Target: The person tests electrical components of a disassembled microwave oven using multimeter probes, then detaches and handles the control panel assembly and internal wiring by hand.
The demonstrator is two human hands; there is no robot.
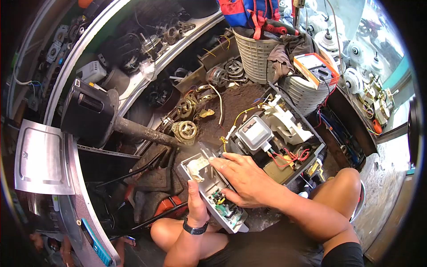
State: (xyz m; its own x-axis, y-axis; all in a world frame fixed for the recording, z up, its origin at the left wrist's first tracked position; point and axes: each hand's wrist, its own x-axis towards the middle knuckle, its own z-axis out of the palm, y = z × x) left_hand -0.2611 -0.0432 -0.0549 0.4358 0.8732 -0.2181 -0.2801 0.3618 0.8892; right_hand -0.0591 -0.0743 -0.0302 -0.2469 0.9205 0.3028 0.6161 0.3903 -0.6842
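Observation:
An open grey plastic control panel [235, 228], hollow side up, is held above my lap. A green circuit board [224, 207] shows in its near half, and a pale plastic part sits in its far half. My left hand [197, 207] grips the panel's left side, thumb up along the edge and the other fingers hidden underneath. Across the right side lies my right hand [249, 180], its fingers bent over the far part and the thumb nearer the board. Just beyond is an opened microwave chassis [311, 161] with a transformer-like metal block [254, 132] and a white fan housing [284, 120].
Several motor parts [186, 131] lie on the dirty floor beyond. Ribbed metal drums [253, 53] stand at the back, one carrying an orange-boxed multimeter [316, 70]. A black machine head on a thick post [147, 132] rises at left, near a metal door panel [44, 158].

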